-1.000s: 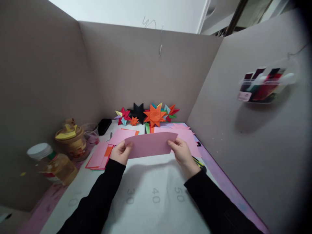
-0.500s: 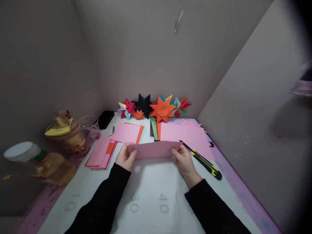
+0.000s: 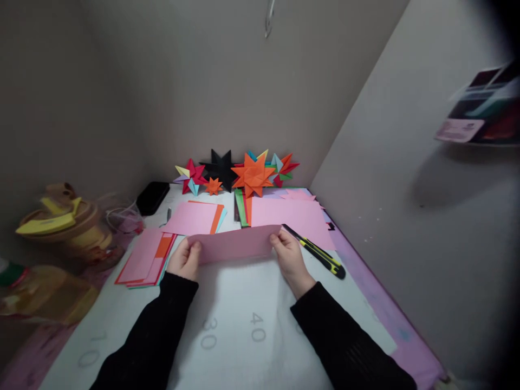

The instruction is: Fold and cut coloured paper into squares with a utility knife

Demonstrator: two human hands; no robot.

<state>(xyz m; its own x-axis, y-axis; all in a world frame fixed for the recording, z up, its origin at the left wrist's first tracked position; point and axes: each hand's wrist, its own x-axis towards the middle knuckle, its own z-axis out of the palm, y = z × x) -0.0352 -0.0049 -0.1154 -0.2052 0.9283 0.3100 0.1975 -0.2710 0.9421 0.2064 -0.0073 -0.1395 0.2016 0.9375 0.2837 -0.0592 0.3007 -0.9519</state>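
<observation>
A pink sheet of paper [image 3: 236, 246] is stretched between my two hands, raised a little over the white mat [image 3: 231, 303]. My left hand [image 3: 184, 259] pinches its left edge, thumb on the near side. Its right edge is gripped by my right hand [image 3: 289, 260] between thumb and fingers. Just beyond that hand lies a black and yellow utility knife [image 3: 317, 253]. Larger pink paper [image 3: 290, 216] rests on coloured sheets behind the knife. Near my left hand are a stack of small coloured paper cuts [image 3: 142, 257] and another pink-topped stack [image 3: 190, 218].
Folded paper stars, including an orange one [image 3: 254, 174] and a black one [image 3: 219, 168], lean on the back wall. A phone [image 3: 153, 197], a pot-like container [image 3: 67, 225] and a bottle [image 3: 49, 292] stand at left. The right wall [image 3: 390, 189] borders the table.
My view has turned to the right, so things sit further left. The pink sheet stays in both hands, its right end now slightly higher than its left.
</observation>
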